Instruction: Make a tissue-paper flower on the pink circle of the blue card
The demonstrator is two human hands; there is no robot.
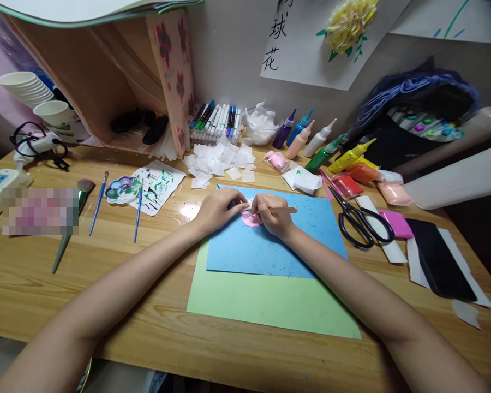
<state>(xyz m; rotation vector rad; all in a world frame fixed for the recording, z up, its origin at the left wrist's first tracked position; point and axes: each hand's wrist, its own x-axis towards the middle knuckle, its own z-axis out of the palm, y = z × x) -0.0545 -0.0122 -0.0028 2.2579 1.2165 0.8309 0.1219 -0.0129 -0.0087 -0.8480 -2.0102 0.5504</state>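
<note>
A flat pink piece of what looks like soft clay (251, 220) lies on the blue sheet (270, 254), with something whitish at its upper edge. My left hand (222, 210) bends in from the left, its fingertips closed on the piece's upper left edge. From the right, my right hand (273, 214) grips a flat wooden craft stick (288, 209). The stick's blunt end sticks out past my knuckles, while its working end is hidden by my fingers against the pink piece. Beneath the blue sheet lies a larger green sheet (270, 305).
Black-handled scissors (358, 221) and a phone (442, 259) lie at the right. Behind my hands stand paint bottles (321, 136), marker pens (216, 120) and torn white paper (219, 161). Brushes (82, 218) and a paint palette (123, 189) lie left.
</note>
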